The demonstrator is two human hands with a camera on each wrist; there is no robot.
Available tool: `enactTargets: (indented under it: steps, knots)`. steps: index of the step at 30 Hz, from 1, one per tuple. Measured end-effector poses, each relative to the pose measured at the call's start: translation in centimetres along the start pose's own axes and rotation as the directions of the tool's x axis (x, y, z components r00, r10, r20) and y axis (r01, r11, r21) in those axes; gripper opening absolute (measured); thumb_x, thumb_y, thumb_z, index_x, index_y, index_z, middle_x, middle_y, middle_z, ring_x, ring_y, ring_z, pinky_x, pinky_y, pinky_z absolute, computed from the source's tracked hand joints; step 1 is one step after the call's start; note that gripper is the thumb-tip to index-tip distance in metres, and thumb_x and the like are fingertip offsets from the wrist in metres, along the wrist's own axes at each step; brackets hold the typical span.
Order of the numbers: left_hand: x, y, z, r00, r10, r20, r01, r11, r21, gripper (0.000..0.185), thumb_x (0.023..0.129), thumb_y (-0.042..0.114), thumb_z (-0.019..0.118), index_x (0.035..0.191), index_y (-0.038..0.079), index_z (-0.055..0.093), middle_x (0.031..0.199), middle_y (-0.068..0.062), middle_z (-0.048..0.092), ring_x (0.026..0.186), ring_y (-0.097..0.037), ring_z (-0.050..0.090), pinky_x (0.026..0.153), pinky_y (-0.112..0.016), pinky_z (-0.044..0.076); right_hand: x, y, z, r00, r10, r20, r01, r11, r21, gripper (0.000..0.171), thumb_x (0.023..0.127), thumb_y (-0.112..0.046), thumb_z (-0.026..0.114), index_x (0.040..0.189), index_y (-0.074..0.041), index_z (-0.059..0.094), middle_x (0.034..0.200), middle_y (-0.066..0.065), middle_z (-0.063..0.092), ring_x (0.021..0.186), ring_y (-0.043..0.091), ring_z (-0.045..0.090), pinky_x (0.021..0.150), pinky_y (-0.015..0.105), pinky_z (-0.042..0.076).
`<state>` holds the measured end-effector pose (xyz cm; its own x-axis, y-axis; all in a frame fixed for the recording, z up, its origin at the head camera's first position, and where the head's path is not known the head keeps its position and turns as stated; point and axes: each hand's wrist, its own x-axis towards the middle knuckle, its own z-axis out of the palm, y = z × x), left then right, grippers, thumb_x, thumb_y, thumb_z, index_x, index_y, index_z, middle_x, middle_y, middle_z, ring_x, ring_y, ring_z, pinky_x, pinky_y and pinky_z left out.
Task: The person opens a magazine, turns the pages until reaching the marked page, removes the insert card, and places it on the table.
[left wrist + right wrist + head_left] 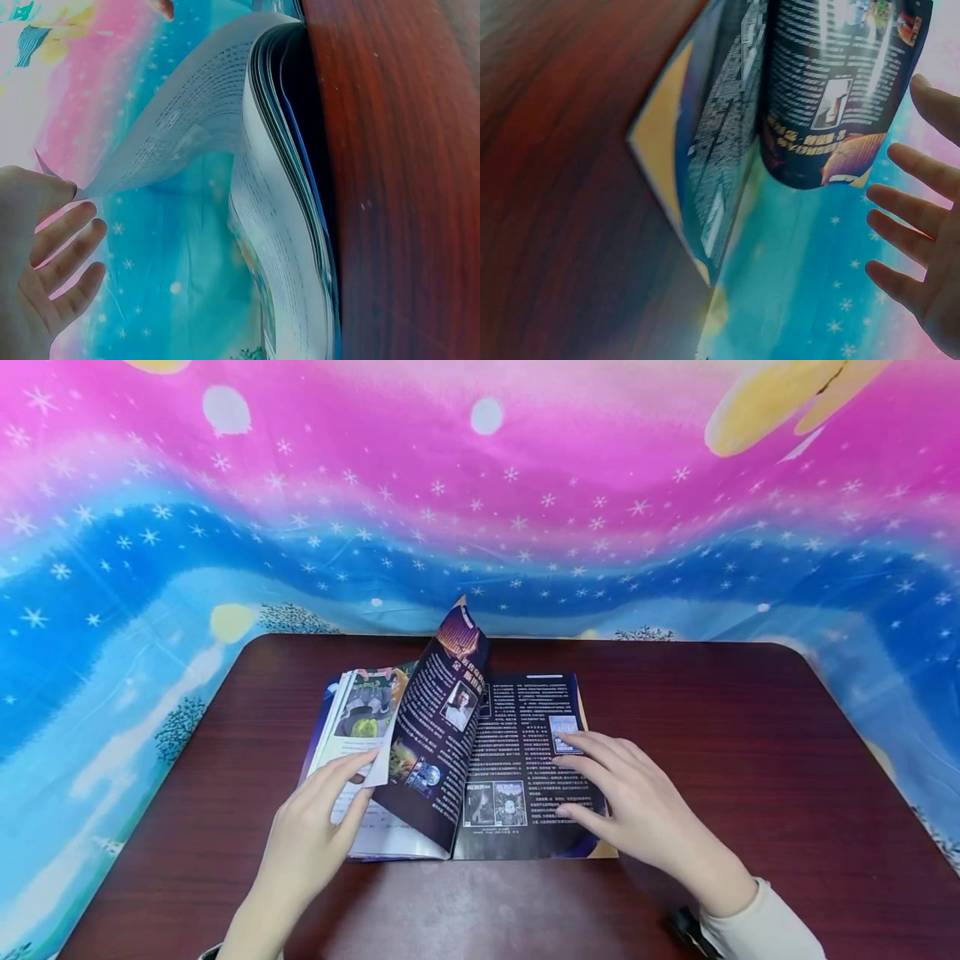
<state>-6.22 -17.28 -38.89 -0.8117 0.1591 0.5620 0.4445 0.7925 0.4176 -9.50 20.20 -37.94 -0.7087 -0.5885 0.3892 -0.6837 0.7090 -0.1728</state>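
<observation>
An open magazine [525,752] lies in the middle of a dark red-brown table [750,760]. One dark printed page [442,718] stands curled upright above the spine. My left hand [365,774] pinches the edge of a lifted bundle of pale left-side pages [352,718] between thumb and fingers. In the left wrist view the raised page [187,112] arcs up from the page stack [285,247], and its corner meets the thumb of my left hand [75,214]. My right hand [567,774] rests flat with spread fingers on the right page. My right hand [911,225] also shows beside the curled dark page [832,97].
A pink, blue and white starry cloth [480,485] hangs behind the table and drapes down both sides. Bare tabletop [787,710] stretches to the right of the magazine and along the near edge. A cream sleeve [757,931] covers my right wrist.
</observation>
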Motion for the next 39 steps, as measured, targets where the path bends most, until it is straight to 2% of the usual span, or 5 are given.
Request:
enactTargets:
  steps: [11,22,29,34,39]
  knots:
    - [-1.2,-1.2,-1.1,0.997,-0.069,-0.026,0.071,0.994,0.079,0.061,0.078,-0.004,0.073,0.135,0.014,0.060,0.103,-0.008,0.070,0.088,-0.024,0.066,0.067,-0.047,0.054,-1.6,1.3,0.8,0.996,0.016,0.093,-0.013,1.000,-0.028,0.052,0.085,-0.047,0.075,0.123,-0.012,0.068,0.137,0.009,0.057,0.128,0.028,0.050,0.105,0.049,0.039]
    - [-2.4,-2.4,-1.7,0.989,-0.121,0.084,0.107,0.982,0.156,0.066,0.075,-0.001,0.078,0.136,0.008,0.055,0.097,-0.008,0.069,0.071,-0.019,0.059,0.054,-0.036,0.042,-2.7,1.9,1.0,0.965,0.081,0.248,-0.079,0.997,-0.017,0.055,0.077,-0.035,0.085,0.123,-0.011,0.068,0.138,0.011,0.056,0.126,0.030,0.053,0.102,0.051,0.042]
    - [-3.2,-2.9,-1.9,0.979,-0.166,0.121,0.143,0.974,0.176,0.068,0.076,0.001,0.079,0.138,0.007,0.053,0.097,-0.011,0.069,0.078,-0.025,0.063,0.055,-0.038,0.044,-3.2,2.3,1.3,0.952,0.101,0.288,-0.100,0.995,-0.017,0.057,0.075,-0.032,0.087,0.124,-0.010,0.067,0.138,0.012,0.056,0.126,0.031,0.053,0.102,0.053,0.043]
    - [-3.5,-3.2,-2.1,0.956,-0.232,0.178,0.197,0.961,0.193,0.068,0.077,0.005,0.080,0.138,0.004,0.050,0.099,-0.014,0.068,0.085,-0.030,0.065,0.058,-0.046,0.050,-3.4,2.5,1.4,0.944,0.112,0.311,-0.113,0.993,-0.016,0.059,0.073,-0.030,0.089,0.124,-0.009,0.068,0.139,0.013,0.056,0.127,0.033,0.052,0.102,0.055,0.042]
    - [-3.5,-3.4,-2.2,0.908,-0.320,0.270,0.262,0.937,0.230,0.070,0.080,0.012,0.081,0.140,0.003,0.048,0.106,-0.017,0.066,0.094,-0.035,0.064,0.073,-0.058,0.053,-3.6,2.7,1.5,0.936,0.116,0.332,-0.117,0.993,-0.018,0.060,0.072,-0.028,0.089,0.124,-0.009,0.068,0.139,0.013,0.056,0.126,0.033,0.052,0.100,0.054,0.044]
